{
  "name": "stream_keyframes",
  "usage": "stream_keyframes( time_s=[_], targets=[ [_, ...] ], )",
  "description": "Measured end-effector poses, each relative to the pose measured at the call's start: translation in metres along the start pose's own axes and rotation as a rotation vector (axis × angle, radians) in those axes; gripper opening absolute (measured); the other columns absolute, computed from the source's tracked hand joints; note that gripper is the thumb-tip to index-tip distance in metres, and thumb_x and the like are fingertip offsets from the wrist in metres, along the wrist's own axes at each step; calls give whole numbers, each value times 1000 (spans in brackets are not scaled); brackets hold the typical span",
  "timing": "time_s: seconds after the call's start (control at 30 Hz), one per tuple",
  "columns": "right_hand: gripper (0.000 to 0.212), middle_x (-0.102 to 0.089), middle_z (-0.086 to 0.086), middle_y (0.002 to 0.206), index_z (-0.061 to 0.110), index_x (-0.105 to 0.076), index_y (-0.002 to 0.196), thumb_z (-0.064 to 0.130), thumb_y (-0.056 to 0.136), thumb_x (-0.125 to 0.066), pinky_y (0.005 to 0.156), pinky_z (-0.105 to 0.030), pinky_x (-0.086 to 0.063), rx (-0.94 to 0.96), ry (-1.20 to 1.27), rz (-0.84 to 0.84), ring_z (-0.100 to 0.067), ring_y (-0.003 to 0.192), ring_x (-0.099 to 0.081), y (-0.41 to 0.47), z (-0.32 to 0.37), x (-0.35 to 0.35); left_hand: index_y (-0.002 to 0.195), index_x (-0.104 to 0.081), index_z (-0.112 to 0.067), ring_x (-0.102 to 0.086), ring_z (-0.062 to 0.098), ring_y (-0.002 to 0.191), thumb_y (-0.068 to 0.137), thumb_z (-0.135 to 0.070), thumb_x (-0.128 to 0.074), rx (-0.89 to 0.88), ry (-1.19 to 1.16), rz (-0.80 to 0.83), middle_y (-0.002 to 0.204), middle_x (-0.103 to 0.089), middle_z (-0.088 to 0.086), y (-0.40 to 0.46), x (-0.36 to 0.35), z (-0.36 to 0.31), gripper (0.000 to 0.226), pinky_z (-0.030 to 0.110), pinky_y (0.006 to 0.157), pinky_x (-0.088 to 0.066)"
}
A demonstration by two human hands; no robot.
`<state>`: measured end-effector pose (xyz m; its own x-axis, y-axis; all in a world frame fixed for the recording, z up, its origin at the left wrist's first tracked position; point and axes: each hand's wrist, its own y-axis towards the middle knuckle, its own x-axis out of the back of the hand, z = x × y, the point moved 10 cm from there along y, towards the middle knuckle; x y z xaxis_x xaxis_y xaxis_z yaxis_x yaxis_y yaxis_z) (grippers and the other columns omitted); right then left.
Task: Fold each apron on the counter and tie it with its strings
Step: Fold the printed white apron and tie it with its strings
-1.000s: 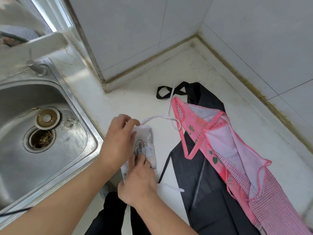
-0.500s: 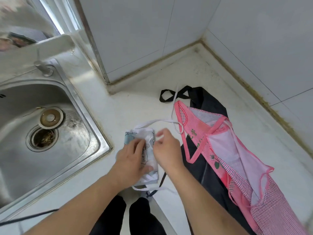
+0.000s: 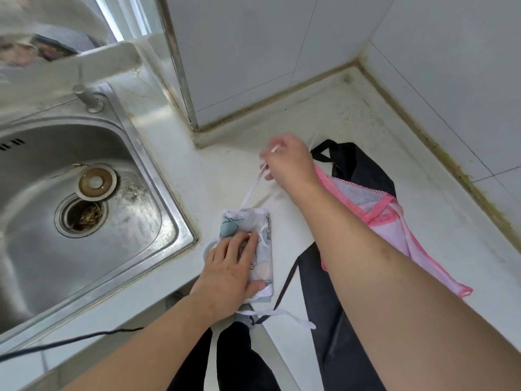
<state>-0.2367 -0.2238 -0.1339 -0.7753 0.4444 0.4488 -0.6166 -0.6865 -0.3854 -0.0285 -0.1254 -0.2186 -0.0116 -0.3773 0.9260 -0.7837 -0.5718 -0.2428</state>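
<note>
A person stands at a white kitchen counter (image 3: 352, 114), seen from above through a camera worn on the head. A small white apron with a pale printed pattern (image 3: 260, 249) lies folded into a narrow packet on the counter, just right of the steel sink (image 3: 84, 207).

The left hand (image 3: 229, 273) lies flat on the near half of the packet, fingers straight and slightly spread, pressing it down. The right hand (image 3: 284, 162) is raised beyond the packet, farther from the sink's near edge, and pinches a white string (image 3: 253, 187) between thumb and fingertips. The hand is blurred, so the exact grip cannot be told. The string runs taut from the pinch down to the far end of the packet. A second white string (image 3: 282, 316) trails loose off the packet's near end, over the counter edge.

To the right of the packet, well away from the sink, two more aprons lie unfolded. A black apron (image 3: 358, 170) is spread flat, and a pink apron (image 3: 380, 210) rests on top of it, partly covered by the right forearm.

Judging by this, the white apron's folding looks finished and its tying is only starting: no wrap or knot shows around it. The black and pink aprons are untouched, so most of the task is left.
</note>
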Motion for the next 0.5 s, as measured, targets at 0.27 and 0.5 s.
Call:
stream_keyframes(
  time_s=[0.27, 0.5],
  targets=[
    [17, -70, -4, 90, 17, -58, 110, 11, 94, -54, 71, -40, -55, -29, -289, 87, -24, 79, -68, -114, -72, -23, 154, -31, -34, -29, 18, 134, 81, -59, -71, 119, -405, 113, 148, -29, -9, 14, 15, 11, 87, 35, 115, -28],
    [29, -72, -23, 67, -5, -67, 83, 11, 102, -54, 51, -36, -59, -572, 201, 282, -39, 61, -75, -170, -163, -70, 108, -61, -29, -66, 13, 90, 98, -15, -58, 480, -834, 124, 99, -69, -4, 42, 40, 48, 18, 25, 75, -51]
  ],
)
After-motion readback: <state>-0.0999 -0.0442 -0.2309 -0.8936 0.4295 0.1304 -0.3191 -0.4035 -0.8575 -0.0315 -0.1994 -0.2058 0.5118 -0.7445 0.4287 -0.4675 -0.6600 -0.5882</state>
